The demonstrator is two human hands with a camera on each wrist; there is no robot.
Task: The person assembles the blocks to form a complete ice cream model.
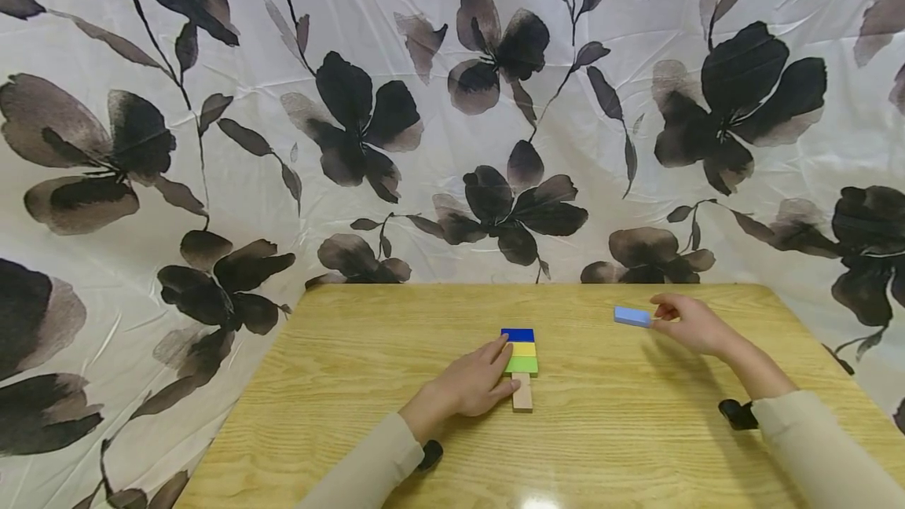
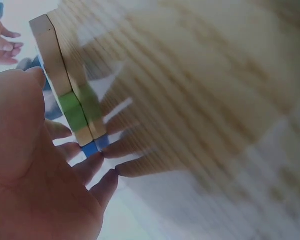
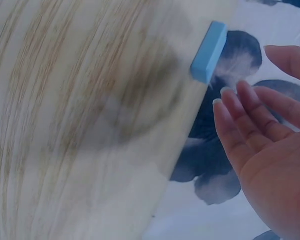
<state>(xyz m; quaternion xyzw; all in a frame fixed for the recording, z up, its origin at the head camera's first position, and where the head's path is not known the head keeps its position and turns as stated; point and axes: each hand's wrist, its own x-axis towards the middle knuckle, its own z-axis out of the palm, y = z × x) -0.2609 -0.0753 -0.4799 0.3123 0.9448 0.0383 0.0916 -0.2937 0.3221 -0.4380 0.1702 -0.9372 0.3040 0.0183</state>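
Observation:
A row of blocks lies on the table: dark blue at the far end, then yellow, green and a plain wooden block set lengthwise nearest me. My left hand rests along the row's left side, its fingers extended at the coloured blocks and its thumb at the wooden one. Toward the back right a light blue block lies by itself. Close to its right end is my right hand, fingers loosely bent; the right wrist view shows a gap between the fingertips and the light blue block.
The wooden table has its back edge against a white floral cloth. The lone block lies not far from that back edge. Black wrist devices sit under both wrists.

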